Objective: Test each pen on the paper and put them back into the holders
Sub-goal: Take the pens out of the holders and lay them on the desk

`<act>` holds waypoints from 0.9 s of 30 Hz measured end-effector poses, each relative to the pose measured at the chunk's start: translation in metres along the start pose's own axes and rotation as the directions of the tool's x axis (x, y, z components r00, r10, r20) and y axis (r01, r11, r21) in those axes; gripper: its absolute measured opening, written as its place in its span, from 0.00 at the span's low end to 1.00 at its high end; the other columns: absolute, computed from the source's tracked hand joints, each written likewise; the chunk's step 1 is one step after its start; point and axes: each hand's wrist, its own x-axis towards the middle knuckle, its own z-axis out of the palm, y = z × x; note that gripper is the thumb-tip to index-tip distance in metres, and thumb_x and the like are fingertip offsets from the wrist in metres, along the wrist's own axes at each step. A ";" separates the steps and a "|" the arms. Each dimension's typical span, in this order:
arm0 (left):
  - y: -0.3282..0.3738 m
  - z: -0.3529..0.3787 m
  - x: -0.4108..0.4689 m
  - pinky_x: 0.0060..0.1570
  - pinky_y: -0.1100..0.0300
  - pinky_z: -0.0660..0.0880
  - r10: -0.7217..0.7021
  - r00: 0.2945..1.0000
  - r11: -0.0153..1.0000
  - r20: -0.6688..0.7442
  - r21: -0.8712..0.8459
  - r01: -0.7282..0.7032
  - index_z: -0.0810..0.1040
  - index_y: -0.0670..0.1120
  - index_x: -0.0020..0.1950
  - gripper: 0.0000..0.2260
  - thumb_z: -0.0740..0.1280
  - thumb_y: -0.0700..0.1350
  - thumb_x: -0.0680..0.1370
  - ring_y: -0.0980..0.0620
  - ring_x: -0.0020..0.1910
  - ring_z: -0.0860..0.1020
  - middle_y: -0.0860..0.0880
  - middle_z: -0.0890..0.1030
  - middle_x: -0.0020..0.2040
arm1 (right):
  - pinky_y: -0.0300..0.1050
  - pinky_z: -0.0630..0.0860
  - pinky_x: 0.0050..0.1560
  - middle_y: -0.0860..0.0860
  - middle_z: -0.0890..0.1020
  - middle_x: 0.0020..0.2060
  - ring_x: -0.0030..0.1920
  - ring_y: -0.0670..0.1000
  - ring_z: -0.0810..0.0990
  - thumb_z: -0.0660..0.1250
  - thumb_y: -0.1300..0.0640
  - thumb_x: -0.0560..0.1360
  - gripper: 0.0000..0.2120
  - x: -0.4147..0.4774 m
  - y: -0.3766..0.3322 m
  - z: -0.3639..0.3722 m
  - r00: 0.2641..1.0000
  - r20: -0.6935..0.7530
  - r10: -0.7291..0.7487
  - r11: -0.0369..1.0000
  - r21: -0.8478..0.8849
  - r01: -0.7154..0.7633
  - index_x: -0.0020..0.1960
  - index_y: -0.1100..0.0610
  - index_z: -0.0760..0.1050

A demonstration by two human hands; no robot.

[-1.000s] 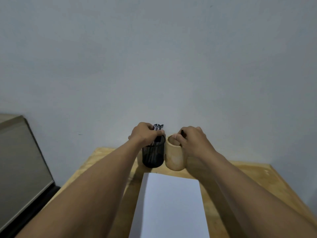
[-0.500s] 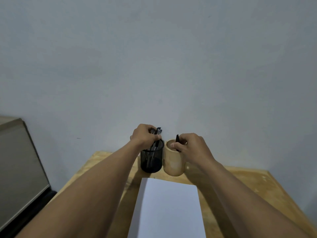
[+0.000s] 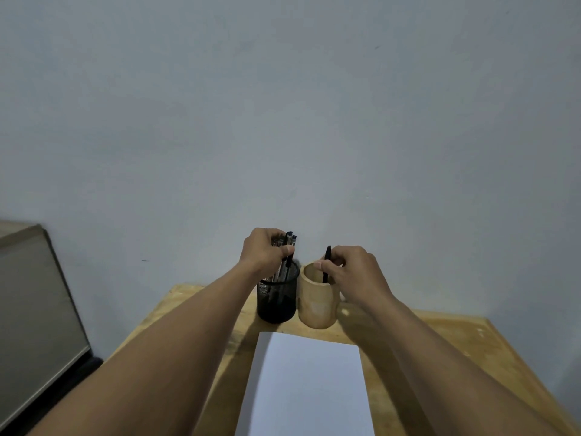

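Observation:
A black mesh holder (image 3: 277,302) and a round wooden holder (image 3: 315,306) stand side by side at the table's far edge. My left hand (image 3: 264,251) is closed around a bunch of pens (image 3: 288,247) that stick up out of the mesh holder. My right hand (image 3: 352,272) pinches a single black pen (image 3: 326,265) whose lower end is inside the wooden holder. A blank white sheet of paper (image 3: 306,385) lies just in front of both holders.
The wooden table (image 3: 456,347) is small, with its right edge near my right forearm. A grey wall rises directly behind the holders. A grey panel with a dark frame (image 3: 31,316) stands off the table's left side.
Both hands have lifted slightly. The black pen in my right hand has risen further out of the wooden holder, and the pens in my left hand stand higher above the mesh holder.

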 end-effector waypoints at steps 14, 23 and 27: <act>0.060 -0.052 0.004 0.55 0.46 0.81 -0.004 1.000 0.948 -0.024 -0.318 -0.004 0.83 0.41 0.54 0.10 0.76 0.39 0.74 0.42 0.52 0.84 0.41 0.85 0.51 | 0.47 0.75 0.39 0.47 0.84 0.37 0.42 0.50 0.82 0.75 0.49 0.76 0.12 0.005 -0.047 -0.029 0.977 -0.204 -0.061 0.998 -0.022 0.057 0.54 0.55 0.81; 0.094 -0.137 -0.026 0.37 0.60 0.81 -0.036 0.997 0.975 0.069 -0.216 0.050 0.82 0.35 0.55 0.11 0.75 0.37 0.74 0.47 0.39 0.85 0.41 0.85 0.45 | 0.50 0.79 0.47 0.47 0.84 0.39 0.45 0.51 0.84 0.72 0.49 0.77 0.08 -0.013 -0.120 -0.028 0.967 -0.208 -0.148 0.987 0.030 0.157 0.53 0.52 0.82; 0.073 -0.166 -0.048 0.34 0.62 0.81 -0.132 0.985 0.984 0.110 -0.103 0.143 0.82 0.37 0.54 0.11 0.75 0.37 0.74 0.49 0.38 0.84 0.42 0.85 0.45 | 0.50 0.80 0.49 0.49 0.85 0.39 0.46 0.52 0.85 0.72 0.49 0.77 0.08 -0.027 -0.136 0.007 0.991 -0.075 -0.110 0.992 0.049 0.114 0.53 0.52 0.81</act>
